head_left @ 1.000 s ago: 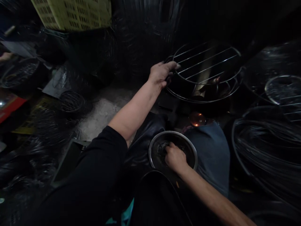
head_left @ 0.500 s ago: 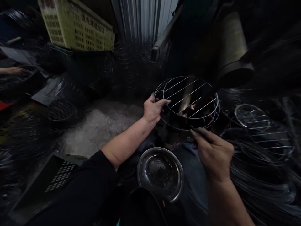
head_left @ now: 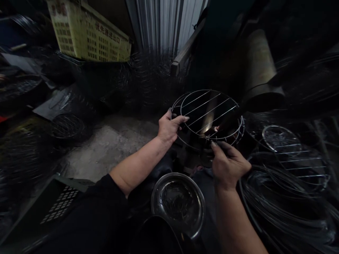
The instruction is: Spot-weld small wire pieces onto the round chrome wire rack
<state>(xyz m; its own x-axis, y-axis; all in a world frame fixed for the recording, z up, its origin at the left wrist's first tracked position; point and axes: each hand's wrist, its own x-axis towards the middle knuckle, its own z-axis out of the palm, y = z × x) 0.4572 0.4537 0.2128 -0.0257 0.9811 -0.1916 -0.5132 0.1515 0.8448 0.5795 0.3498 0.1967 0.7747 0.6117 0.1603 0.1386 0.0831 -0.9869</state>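
A round wire rack [head_left: 209, 118] made of rings and straight cross wires is held up in front of me, tilted toward me. My left hand [head_left: 169, 127] grips its left rim with fingers curled over the wire. Closed in a pinch, my right hand [head_left: 227, 164] is at the rack's lower front rim; what it pinches is too small to make out. Below, on my lap, a shiny metal bowl [head_left: 178, 203] holds several small dark wire pieces.
Coils of dark wire [head_left: 286, 208] pile up at the right, with another wire rack [head_left: 293, 155] on top. A yellow crate [head_left: 88, 33] stands at the back left. More wire baskets [head_left: 67, 125] lie on the concrete floor [head_left: 111, 146]. A metal cylinder [head_left: 258, 70] looms at the right.
My right hand left the bowl and rose to the rack's lower rim. My left hand pulled the rack closer and lower. The view tilted upward.
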